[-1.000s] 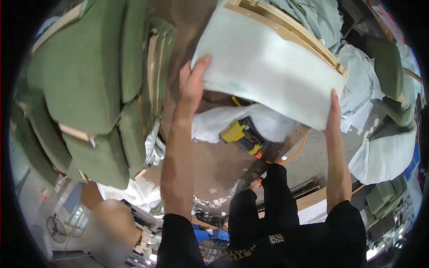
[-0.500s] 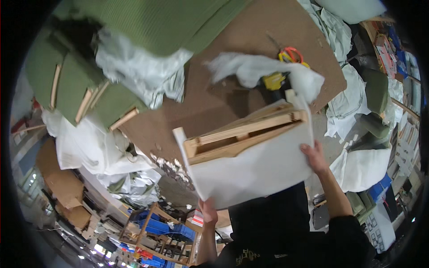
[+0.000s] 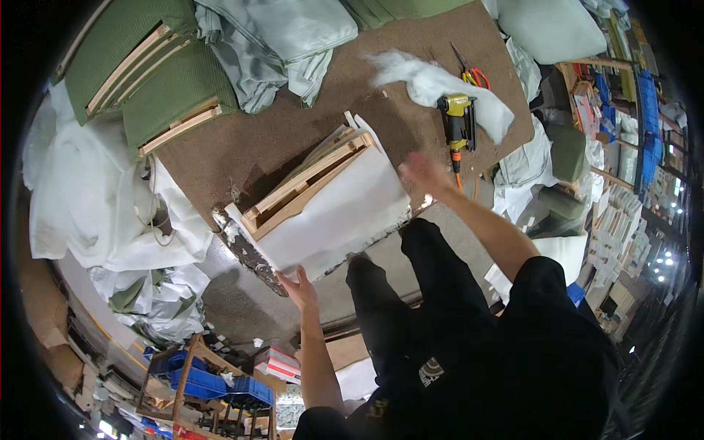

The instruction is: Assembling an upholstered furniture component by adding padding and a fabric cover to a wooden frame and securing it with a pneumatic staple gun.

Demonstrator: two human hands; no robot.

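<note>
A wooden frame padded in white lies at the near edge of the brown worktable, its white side facing me and overhanging the edge. My left hand hangs open just below its lower corner, fingers spread, apart from it. My right hand hovers open beside the frame's right edge, holding nothing. A yellow and black staple gun rests on the table beyond my right hand, next to a piece of white wadding.
Green upholstered cushions with wooden frames and pale grey-green fabric pile up at the table's far left. Orange-handled scissors lie by the wadding. White sheeting heaps on the left floor; blue crates stand below.
The white padded frame came down from overhead onto the table. Both hands have let go of it and now hover open beside it.
</note>
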